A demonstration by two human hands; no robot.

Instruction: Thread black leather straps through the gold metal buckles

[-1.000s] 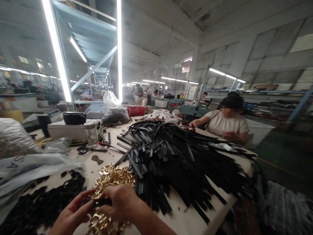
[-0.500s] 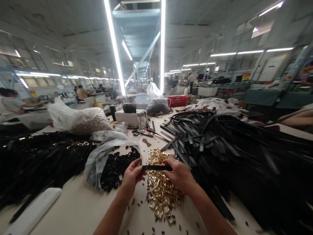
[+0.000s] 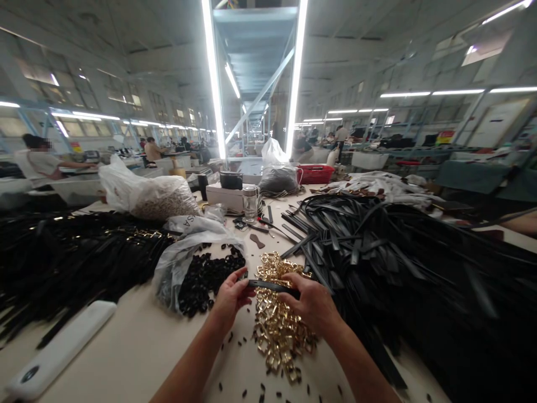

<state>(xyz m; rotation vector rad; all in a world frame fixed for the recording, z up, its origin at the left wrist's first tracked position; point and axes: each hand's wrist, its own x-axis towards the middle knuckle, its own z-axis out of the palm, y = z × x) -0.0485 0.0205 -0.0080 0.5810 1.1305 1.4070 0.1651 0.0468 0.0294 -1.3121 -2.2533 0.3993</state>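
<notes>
A short black strap [image 3: 272,286] stretches between my two hands, bowed slightly, above a heap of gold buckles [image 3: 279,330]. My left hand [image 3: 231,295] pinches its left end between thumb and fingers. The right end is in the closed fingers of my right hand [image 3: 309,299]. Left of my left hand, small black loops [image 3: 205,280] spill from a clear plastic bag [image 3: 170,268]. Long black straps [image 3: 361,235] lie piled to the right of my right hand.
Black straps with gold fittings [image 3: 84,257] cover the left side. A white device [image 3: 62,350] lies front left. Farther back are a filled plastic bag [image 3: 155,196], a glass jar [image 3: 250,202] and a red basket [image 3: 316,173]. People sit at the far left.
The strap between my hands now bows and shows more of its face. The whole view has shifted, so the surroundings appear farther right; both hands keep their hold.
</notes>
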